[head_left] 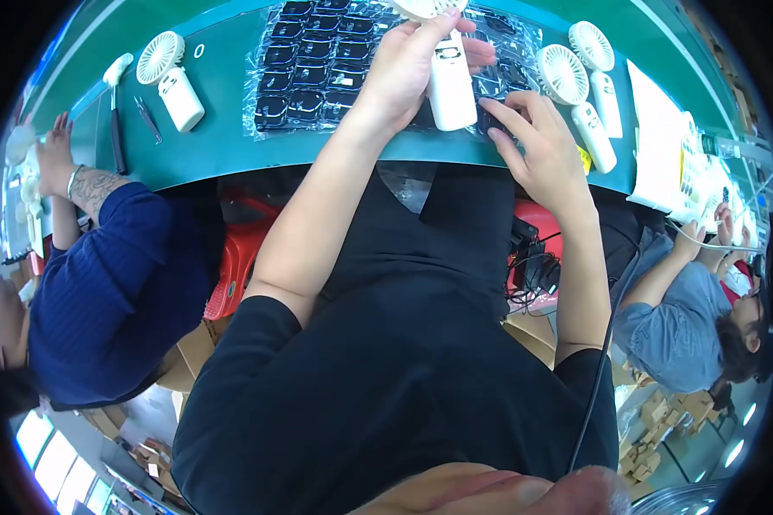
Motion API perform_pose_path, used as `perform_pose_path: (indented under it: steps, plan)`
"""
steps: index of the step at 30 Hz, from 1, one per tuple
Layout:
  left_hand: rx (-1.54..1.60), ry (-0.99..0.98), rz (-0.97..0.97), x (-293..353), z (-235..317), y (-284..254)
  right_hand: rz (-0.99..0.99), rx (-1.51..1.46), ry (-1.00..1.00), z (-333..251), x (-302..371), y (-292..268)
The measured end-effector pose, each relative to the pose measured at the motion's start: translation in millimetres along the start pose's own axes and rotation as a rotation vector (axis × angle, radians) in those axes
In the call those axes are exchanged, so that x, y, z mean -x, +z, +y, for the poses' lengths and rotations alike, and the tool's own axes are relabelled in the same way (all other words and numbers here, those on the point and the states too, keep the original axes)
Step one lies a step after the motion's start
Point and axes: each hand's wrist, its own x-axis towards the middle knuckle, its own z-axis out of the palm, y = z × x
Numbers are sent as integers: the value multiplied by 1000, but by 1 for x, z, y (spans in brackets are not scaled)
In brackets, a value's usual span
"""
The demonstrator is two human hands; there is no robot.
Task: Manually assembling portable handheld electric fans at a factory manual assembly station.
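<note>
My left hand [408, 69] is closed around a white handheld fan [453, 90], held upright over the bench with its round head cut off by the top edge. The handle's lower end points toward me. Just right of it, my right hand [537, 142] has its fingers apart and bent, thumb and index on either side of a dark piece [488, 118]. Whether the fingertips touch that piece is unclear. Beneath both hands lies a clear plastic pack [331, 73] with rows of glossy black parts, partly hidden by my left hand and the fan.
A white fan [180, 99], tweezers [148, 120] and a hammer [118, 112] lie on the green bench [219, 142] at left. Two more fans [594, 137] lie at right, beside white paper [659, 142]. Co-workers sit on both sides; a cable [605, 343] runs past my right arm.
</note>
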Motion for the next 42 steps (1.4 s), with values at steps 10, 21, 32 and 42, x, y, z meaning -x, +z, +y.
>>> perform_pose_path:
  steps: [10, 21, 32, 42]
  plan:
    - [-120, -9, 81, -5, -7, -2, -39, -299, 159, -3, 21, 3]
    - [-24, 194, 151, 2, 7, 17, 512, -1452, 235, -26, 11, -32]
    - [52, 7, 65, 9, 29, 18, 699, -1463, 446, -43, -33, -7]
    - [-67, 212, -5, 42, 10, 50, 745, -1392, 542, -52, -37, 16]
